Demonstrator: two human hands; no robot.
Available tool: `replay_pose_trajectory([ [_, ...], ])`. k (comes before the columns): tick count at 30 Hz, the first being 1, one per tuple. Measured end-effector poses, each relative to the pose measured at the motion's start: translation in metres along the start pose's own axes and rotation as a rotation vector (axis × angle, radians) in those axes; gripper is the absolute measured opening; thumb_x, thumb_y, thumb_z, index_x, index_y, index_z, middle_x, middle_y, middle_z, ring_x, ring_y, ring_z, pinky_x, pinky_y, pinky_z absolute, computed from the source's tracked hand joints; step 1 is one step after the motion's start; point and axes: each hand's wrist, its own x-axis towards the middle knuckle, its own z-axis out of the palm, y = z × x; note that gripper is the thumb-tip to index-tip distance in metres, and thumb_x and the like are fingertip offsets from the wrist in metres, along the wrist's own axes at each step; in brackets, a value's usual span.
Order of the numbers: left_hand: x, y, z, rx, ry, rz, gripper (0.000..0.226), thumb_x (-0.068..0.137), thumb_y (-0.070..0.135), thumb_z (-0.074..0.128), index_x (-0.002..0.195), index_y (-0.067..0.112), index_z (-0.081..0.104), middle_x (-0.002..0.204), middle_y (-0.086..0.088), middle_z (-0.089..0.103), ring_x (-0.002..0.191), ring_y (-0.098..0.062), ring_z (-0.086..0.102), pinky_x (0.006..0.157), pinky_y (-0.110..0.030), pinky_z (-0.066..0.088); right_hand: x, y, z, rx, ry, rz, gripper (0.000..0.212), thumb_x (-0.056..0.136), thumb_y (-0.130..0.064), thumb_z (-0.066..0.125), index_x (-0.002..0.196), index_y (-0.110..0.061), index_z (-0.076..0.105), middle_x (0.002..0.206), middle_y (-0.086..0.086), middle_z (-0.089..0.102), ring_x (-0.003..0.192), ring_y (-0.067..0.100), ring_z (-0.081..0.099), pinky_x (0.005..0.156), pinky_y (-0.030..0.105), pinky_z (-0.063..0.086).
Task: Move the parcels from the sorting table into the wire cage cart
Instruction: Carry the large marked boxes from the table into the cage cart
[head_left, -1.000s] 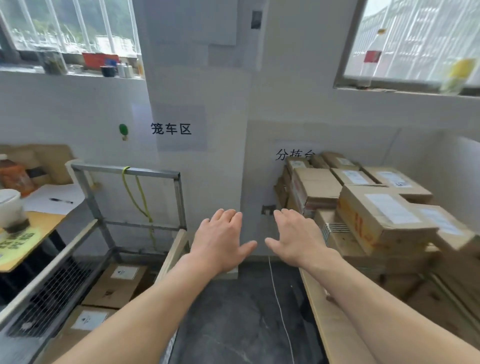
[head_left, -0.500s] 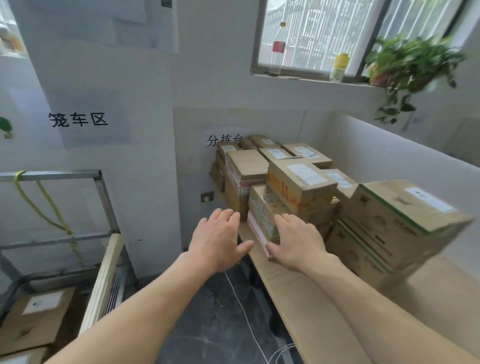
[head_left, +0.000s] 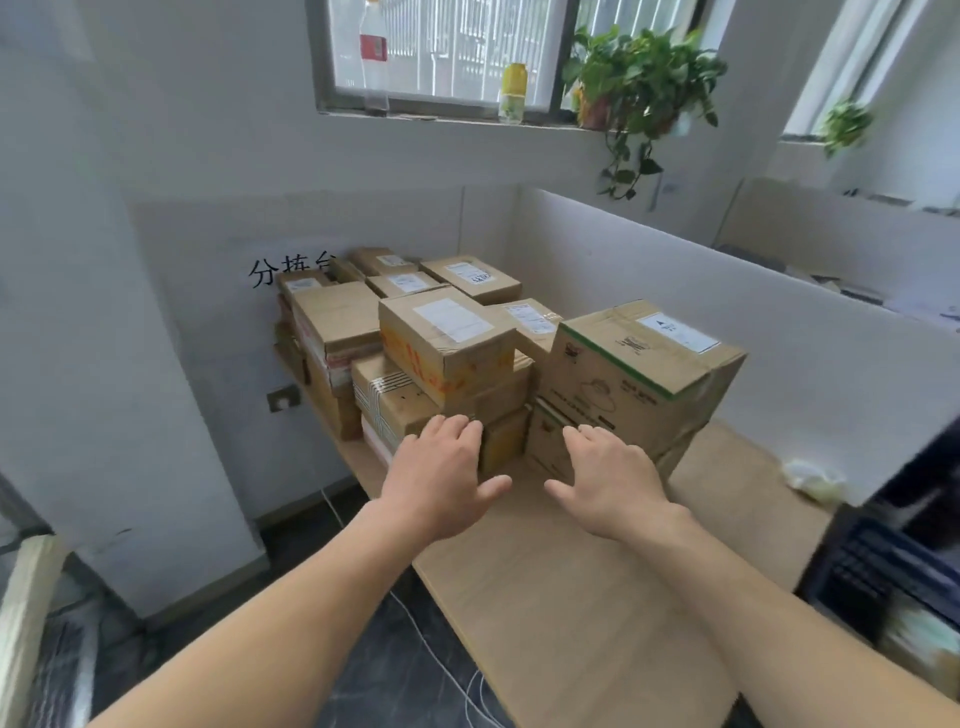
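**Empty hands reach the parcel pile**

At the left, a tape-banded carton (head_left: 395, 402) lies low in the pile on the sorting table (head_left: 571, 597), with an orange-printed carton (head_left: 447, 343) resting on top of it. The left hand (head_left: 441, 483) reaches toward the banded carton, fingers relaxed and holding nothing; whether it touches is unclear. The right hand (head_left: 608, 483), equally loose and empty, nears the green-edged carton (head_left: 639, 374), which sits askew on the pile. Dragging out a lower carton would likely tip whatever rides on it. The wire cage cart is not clearly in view.
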Motion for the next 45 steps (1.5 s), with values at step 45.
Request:
replay_pose_trajectory([
  [45, 0.222, 0.170, 0.095, -0.572, -0.121, -0.393, 0.055, 0.086, 0.056, 0.064, 0.127, 0.020, 0.058, 0.125, 0.005, 0.066, 0.105, -0.016, 0.063, 0.069, -0.023, 0.051, 0.178, 0.300, 0.001, 0.308, 0.070, 0.400, 0.065, 0.069, -0.073, 0.052, 0.117, -0.031, 0.060, 0.106, 0.007, 0.059, 0.091, 0.029, 0.052, 0.073, 0.036, 0.039],
])
